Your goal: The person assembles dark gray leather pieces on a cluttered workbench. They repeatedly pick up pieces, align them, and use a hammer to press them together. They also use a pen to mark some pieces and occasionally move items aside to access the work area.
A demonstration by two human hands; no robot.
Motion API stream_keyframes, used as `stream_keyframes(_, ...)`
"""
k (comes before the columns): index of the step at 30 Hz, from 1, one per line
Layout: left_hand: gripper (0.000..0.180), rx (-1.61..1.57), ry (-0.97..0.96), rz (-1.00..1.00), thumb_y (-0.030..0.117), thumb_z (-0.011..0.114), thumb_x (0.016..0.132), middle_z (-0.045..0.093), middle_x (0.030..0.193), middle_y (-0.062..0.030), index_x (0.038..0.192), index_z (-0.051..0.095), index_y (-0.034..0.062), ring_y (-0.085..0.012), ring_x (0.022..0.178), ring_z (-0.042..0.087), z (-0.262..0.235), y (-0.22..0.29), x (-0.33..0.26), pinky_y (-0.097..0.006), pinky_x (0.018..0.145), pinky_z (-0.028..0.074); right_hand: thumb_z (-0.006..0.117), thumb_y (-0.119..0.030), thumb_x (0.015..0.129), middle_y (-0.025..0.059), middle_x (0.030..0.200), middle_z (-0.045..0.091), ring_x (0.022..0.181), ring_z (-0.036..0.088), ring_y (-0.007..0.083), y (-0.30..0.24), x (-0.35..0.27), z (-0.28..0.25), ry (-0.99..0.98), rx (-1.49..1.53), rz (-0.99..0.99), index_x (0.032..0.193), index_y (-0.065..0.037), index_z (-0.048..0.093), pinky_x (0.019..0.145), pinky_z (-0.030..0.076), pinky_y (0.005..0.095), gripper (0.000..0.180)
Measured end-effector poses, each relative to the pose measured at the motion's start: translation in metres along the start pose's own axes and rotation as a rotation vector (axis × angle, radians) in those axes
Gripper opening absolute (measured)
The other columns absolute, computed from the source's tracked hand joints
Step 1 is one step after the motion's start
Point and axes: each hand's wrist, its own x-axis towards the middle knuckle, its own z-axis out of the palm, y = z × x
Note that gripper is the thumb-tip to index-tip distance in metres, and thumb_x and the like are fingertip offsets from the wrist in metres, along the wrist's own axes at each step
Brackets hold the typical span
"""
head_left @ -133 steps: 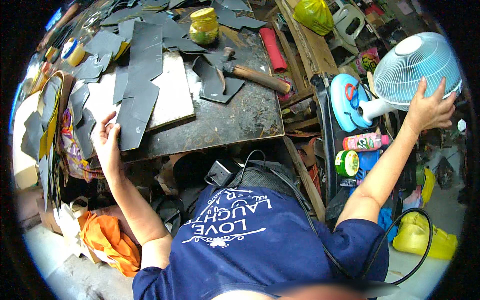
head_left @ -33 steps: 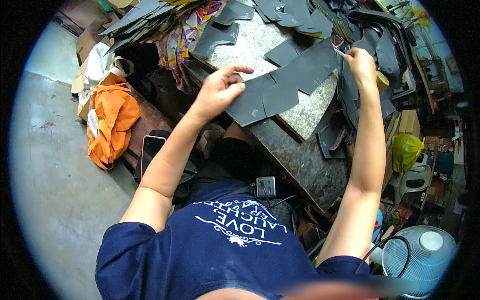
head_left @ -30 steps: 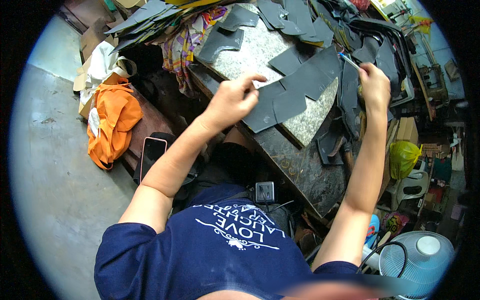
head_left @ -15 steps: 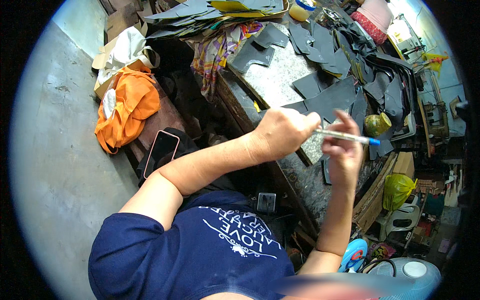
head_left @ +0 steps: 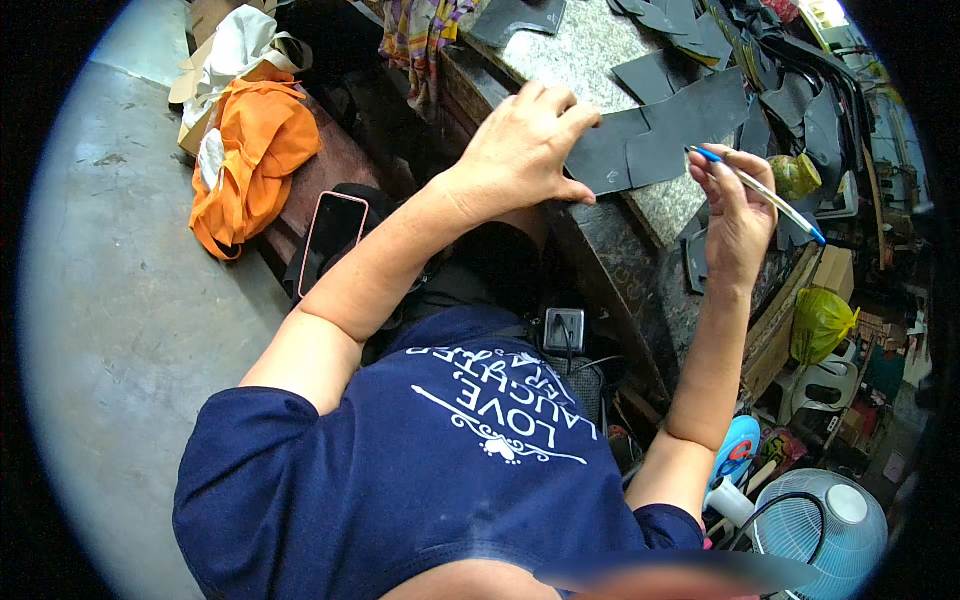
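My right hand holds a ballpoint pen with a pale barrel and blue ends, over the right side of the workbench. The pen's tip points up and left, above a long dark grey cut piece. My left hand is open at the bench's near edge, thumb and fingers apart, with nothing visible in it. Right beside its fingers lies a second dark grey piece, partly under the long one; I cannot tell whether the hand touches it.
Stacked dark pieces and a yellowish jar are on the bench's right side. A phone and an orange bag lie on a seat at left. A yellow-green plastic bag and a fan are at right.
My left hand has come away from the pen, moved left and opened. The pen has turned in my right hand, its tip now showing. The view has shifted toward my body.
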Motion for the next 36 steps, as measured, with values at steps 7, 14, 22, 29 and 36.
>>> stream_keyframes(7,0.054,-0.081,-0.003,0.049,0.030,0.085,0.062,0.055,0.102,-0.0144,0.103,0.063,0.0032,-0.0326,0.102,0.054,0.021,0.002,0.005,-0.042,0.089,0.048,0.064,0.001,0.087,0.0040,0.079,0.064,0.066,0.057,0.0080,0.030,0.005,0.013,-0.071,-0.353,-0.012,0.086,0.000,0.061,0.061,0.047,0.0206,0.004)
stream_keyframes(14,0.052,-0.076,-0.012,0.022,0.030,0.082,0.063,0.055,0.106,-0.0160,0.104,0.063,0.0036,-0.0335,0.103,0.054,0.022,0.001,0.001,-0.041,0.093,0.046,0.060,0.007,0.082,0.0042,0.076,0.060,0.058,0.047,0.0056,0.046,0.002,0.013,-0.174,-0.275,-0.010,0.077,-0.002,0.056,0.051,0.037,0.0193,0.011)
stream_keyframes(22,0.051,-0.032,-0.028,0.009,0.031,0.081,0.064,0.056,0.106,-0.0145,0.103,0.064,0.0036,-0.0322,0.104,0.054,0.022,0.003,0.003,-0.041,0.094,0.046,0.064,0.005,0.083,0.0009,0.074,0.060,0.061,0.052,0.0045,0.049,-0.006,0.019,-0.187,-0.328,0.001,0.077,-0.002,0.059,0.053,0.041,0.0187,0.010)
stream_keyframes(29,0.050,-0.010,-0.024,0.021,0.031,0.081,0.064,0.056,0.106,-0.0139,0.103,0.066,0.0033,-0.0316,0.103,0.054,0.023,0.001,0.003,-0.040,0.094,0.046,0.064,0.004,0.083,0.0003,0.073,0.059,0.060,0.052,0.0043,0.048,-0.005,0.019,-0.214,-0.332,0.020,0.077,-0.002,0.059,0.052,0.041,0.0187,0.009)
stream_keyframes(36,0.049,-0.011,0.028,0.059,0.036,0.080,0.063,0.056,0.099,-0.0136,0.096,0.068,0.0031,-0.0306,0.099,0.056,0.026,-0.001,0.004,-0.042,0.088,0.049,0.063,0.006,0.081,-0.0008,0.069,0.054,0.056,0.048,0.0043,0.048,-0.002,0.015,-0.216,-0.278,0.005,0.074,-0.002,0.057,0.050,0.039,0.0193,0.012)
